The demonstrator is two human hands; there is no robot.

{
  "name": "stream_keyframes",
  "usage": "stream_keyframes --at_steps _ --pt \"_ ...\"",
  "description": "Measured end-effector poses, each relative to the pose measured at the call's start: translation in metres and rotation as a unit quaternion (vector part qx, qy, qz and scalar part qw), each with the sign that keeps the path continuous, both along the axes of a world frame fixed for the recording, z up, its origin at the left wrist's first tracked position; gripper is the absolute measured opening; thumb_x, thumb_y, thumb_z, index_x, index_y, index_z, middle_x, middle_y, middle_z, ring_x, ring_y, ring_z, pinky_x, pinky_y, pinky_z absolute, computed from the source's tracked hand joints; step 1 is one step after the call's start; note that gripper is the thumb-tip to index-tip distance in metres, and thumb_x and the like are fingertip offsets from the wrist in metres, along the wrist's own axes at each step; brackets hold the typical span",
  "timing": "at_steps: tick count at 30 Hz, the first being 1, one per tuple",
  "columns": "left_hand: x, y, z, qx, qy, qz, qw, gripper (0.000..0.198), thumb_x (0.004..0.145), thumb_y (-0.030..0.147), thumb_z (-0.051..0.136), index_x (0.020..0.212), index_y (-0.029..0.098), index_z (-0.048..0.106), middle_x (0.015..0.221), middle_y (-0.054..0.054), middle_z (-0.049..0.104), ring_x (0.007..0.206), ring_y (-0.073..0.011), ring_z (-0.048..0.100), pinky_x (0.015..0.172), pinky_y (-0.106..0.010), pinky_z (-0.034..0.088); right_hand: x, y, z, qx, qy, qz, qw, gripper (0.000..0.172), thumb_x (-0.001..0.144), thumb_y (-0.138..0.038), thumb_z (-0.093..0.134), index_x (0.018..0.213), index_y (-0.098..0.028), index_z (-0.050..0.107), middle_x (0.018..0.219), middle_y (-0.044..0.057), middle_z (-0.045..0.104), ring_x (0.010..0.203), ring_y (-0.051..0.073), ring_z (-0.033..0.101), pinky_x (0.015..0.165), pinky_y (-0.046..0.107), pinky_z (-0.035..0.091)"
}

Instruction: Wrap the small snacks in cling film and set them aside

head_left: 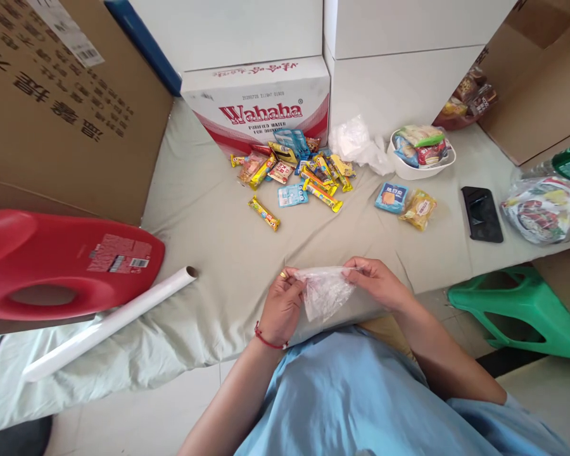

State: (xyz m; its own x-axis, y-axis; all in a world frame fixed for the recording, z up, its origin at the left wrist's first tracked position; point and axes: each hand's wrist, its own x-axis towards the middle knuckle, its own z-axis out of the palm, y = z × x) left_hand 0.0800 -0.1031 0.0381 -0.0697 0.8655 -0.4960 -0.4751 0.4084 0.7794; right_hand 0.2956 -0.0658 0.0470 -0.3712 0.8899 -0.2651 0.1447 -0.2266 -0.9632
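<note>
A clear plastic bag (pixel 330 294) is stretched between my two hands, just over the near edge of the cloth-covered table. My left hand (pixel 282 304), with a red bracelet at the wrist, pinches its left upper corner. Closed on the opposite upper corner is my right hand (pixel 377 282). The bag hangs down thin and crumpled, with nothing visible inside. Beyond the hands lies a pile of small wrapped snacks (pixel 320 183), with one yellow snack stick (pixel 264 213) apart from it. A blue snack packet (pixel 391 197) and a yellow snack packet (pixel 418 209) lie farther right.
A white bowl (pixel 422 170) holds several wrapped snacks beside crumpled clear bags (pixel 356 142). Behind the pile stands a Wahaba water carton (pixel 266 107). A black phone (pixel 482 214) lies right. A red jug (pixel 71 263) and white roll (pixel 109 323) are left; a green stool (pixel 517 310) stands below right.
</note>
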Motion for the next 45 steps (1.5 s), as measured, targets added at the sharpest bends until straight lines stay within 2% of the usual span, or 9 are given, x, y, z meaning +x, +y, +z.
stream_keyframes --at_steps 4,10,18,21,24,31,34,41,45 --pt "-0.003 0.006 0.0 -0.022 0.013 -0.008 1.0 0.051 0.063 0.049 0.092 0.084 0.022 0.054 0.066 0.009 0.055 0.053 -0.0074 0.046 0.052 -0.022 0.036 0.006 0.002 0.004 -0.113 0.091 0.034 0.989 0.05 0.083 -0.067 0.072 0.073 -0.019 0.06 0.066 -0.003 0.057 0.061 0.011 0.051 0.061 0.024 0.045" --pt "-0.009 0.01 -0.005 -0.001 0.077 -0.008 0.997 0.052 0.066 0.058 0.088 0.08 0.021 0.055 0.063 0.009 0.046 0.054 -0.007 0.037 0.051 -0.023 0.028 0.009 0.006 -0.002 -0.161 0.127 -0.034 0.978 0.054 0.08 -0.068 0.074 0.067 -0.02 0.052 0.06 -0.004 0.051 0.052 0.009 0.043 0.051 0.023 0.039" --pt "-0.008 0.009 -0.005 0.007 0.051 0.062 0.997 0.049 0.07 0.055 0.084 0.08 0.024 0.047 0.066 0.009 0.044 0.057 -0.009 0.04 0.055 -0.022 0.036 -0.002 -0.002 -0.012 -0.125 0.109 -0.079 0.983 0.053 0.084 -0.069 0.068 0.106 -0.021 0.063 0.104 0.008 0.068 0.09 0.019 0.064 0.071 0.032 0.058" --pt "-0.007 0.007 -0.004 0.003 0.037 0.081 0.996 0.048 0.068 0.054 0.084 0.08 0.024 0.049 0.071 0.007 0.047 0.062 -0.0093 0.044 0.06 -0.021 0.041 -0.005 -0.007 -0.015 0.007 -0.004 -0.134 0.991 0.048 0.085 -0.06 0.073 0.112 -0.022 0.061 0.112 0.01 0.066 0.095 0.021 0.063 0.075 0.035 0.058" --pt "-0.003 0.006 -0.003 0.009 0.062 0.091 0.994 0.042 0.073 0.053 0.08 0.082 0.024 0.051 0.075 0.006 0.05 0.065 -0.0101 0.046 0.061 -0.022 0.042 -0.011 -0.015 -0.009 0.195 -0.121 -0.185 0.956 0.025 0.097 -0.047 0.062 0.104 -0.023 0.063 0.102 0.007 0.064 0.089 0.019 0.061 0.079 0.035 0.054" --pt "0.01 0.004 0.001 0.055 0.052 0.071 0.995 0.041 0.078 0.053 0.08 0.084 0.024 0.051 0.07 0.007 0.05 0.06 -0.0091 0.047 0.058 -0.022 0.042 -0.041 -0.032 0.004 0.349 -0.14 0.046 0.926 0.014 0.1 -0.036 0.062 0.105 -0.024 0.066 0.099 0.009 0.068 0.095 0.024 0.06 0.083 0.039 0.05" --pt "0.006 0.002 -0.001 0.051 0.066 0.047 0.995 0.045 0.077 0.058 0.08 0.082 0.023 0.052 0.064 0.008 0.052 0.055 -0.0088 0.047 0.052 -0.023 0.039 -0.04 -0.029 0.0 0.317 -0.122 0.031 0.94 0.017 0.104 -0.029 0.053 0.094 -0.023 0.065 0.085 0.005 0.065 0.085 0.02 0.059 0.077 0.035 0.048" --pt "-0.001 -0.003 -0.002 0.038 0.034 0.017 0.999 0.049 0.076 0.062 0.08 0.079 0.022 0.052 0.06 0.005 0.06 0.053 -0.0098 0.054 0.051 -0.022 0.037 -0.022 -0.024 -0.001 0.162 -0.047 -0.006 0.986 0.021 0.099 -0.041 0.062 0.092 -0.023 0.069 0.081 0.001 0.062 0.072 0.015 0.057 0.068 0.028 0.046" --pt "0.003 -0.002 -0.001 0.048 0.018 0.011 0.999 0.047 0.079 0.061 0.078 0.076 0.021 0.054 0.063 0.004 0.061 0.054 -0.0099 0.053 0.052 -0.023 0.038 -0.02 -0.026 0.002 0.138 -0.025 -0.01 0.99 0.022 0.1 -0.042 0.062 0.092 -0.023 0.069 0.082 0.001 0.063 0.075 0.015 0.058 0.071 0.028 0.046"
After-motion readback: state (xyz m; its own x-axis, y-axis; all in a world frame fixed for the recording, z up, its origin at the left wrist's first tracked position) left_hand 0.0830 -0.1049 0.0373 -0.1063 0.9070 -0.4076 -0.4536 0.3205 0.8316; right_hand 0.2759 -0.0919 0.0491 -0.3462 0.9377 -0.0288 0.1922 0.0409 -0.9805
